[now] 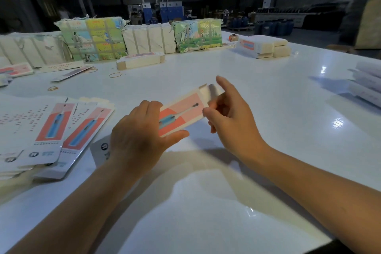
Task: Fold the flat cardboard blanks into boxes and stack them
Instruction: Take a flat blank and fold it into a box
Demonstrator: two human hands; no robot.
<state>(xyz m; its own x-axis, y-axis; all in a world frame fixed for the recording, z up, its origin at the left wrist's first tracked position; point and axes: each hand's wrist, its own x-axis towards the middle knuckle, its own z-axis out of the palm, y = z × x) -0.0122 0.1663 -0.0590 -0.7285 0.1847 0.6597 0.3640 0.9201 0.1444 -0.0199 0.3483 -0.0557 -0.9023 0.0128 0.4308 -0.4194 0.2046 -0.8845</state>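
- One toothbrush box (181, 113) is held up over the white table (226, 202), near the middle, between two hands.
- The left hand (138, 136) grips the near end of the box. Its fingers curl over the top and its thumb sits under the bottom edge.
- The right hand (231, 121) is at the far end of the box. Its thumb and bent fingers pinch the side by the open white end flap (208, 92), and its first finger sticks up.
- The box has a pink and red front with a blue toothbrush picture on it.
- A pile of flat blanks (47, 132) lies on the table to the left. Two printed fronts show on top; how many lie under them cannot be counted.
- Three rubber bands (115, 75) lie on the table past the pile.
- One thick bundle of blanks (140, 61) lies flat behind the bands.
- At the back is a row of wrapped packs (150, 40). Two have bright pictures and the others are plain white.
- A stack of white boxes (266, 46) sits far right at the back.
- More white boxes (367, 84) lie at the right edge, too blurry to count.
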